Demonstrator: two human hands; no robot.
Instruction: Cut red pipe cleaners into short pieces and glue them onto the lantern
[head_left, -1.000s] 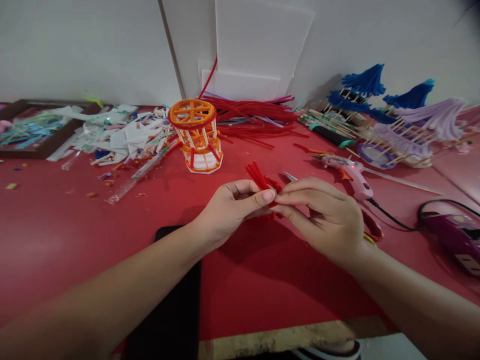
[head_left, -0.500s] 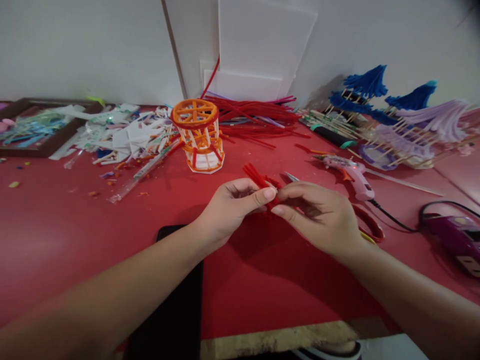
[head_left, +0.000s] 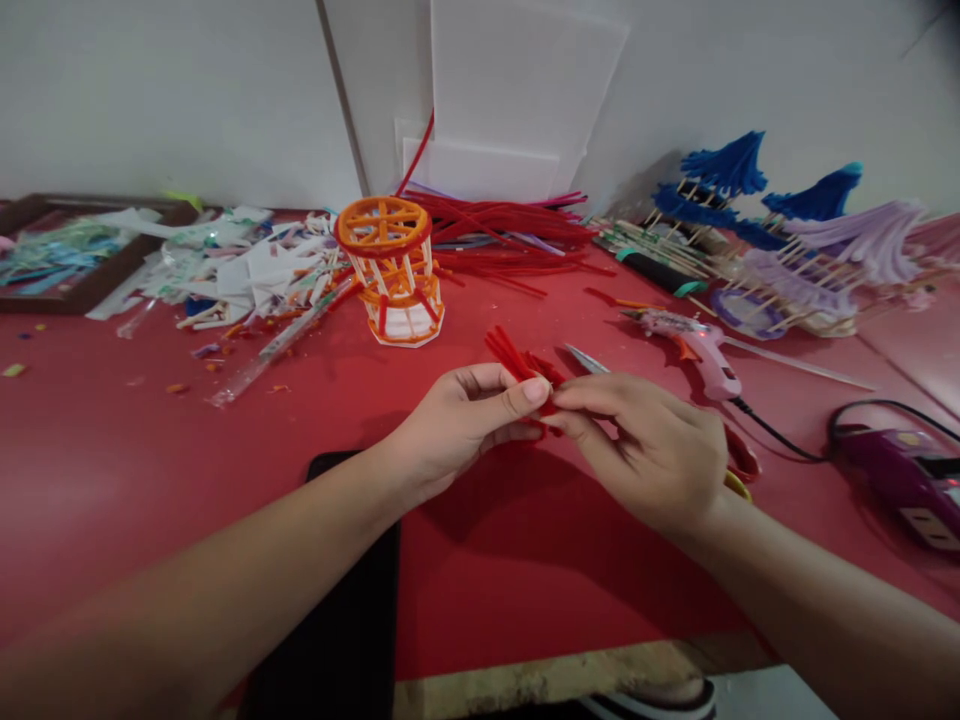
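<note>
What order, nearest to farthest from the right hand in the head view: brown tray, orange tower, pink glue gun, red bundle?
From the right hand:
1. Red bundle, at its fingertips.
2. Pink glue gun, just beyond.
3. Orange tower, back left.
4. Brown tray, far left.

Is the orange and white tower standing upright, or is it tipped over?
Upright: the tower rests on its white base, with its orange spoked top above.
</note>
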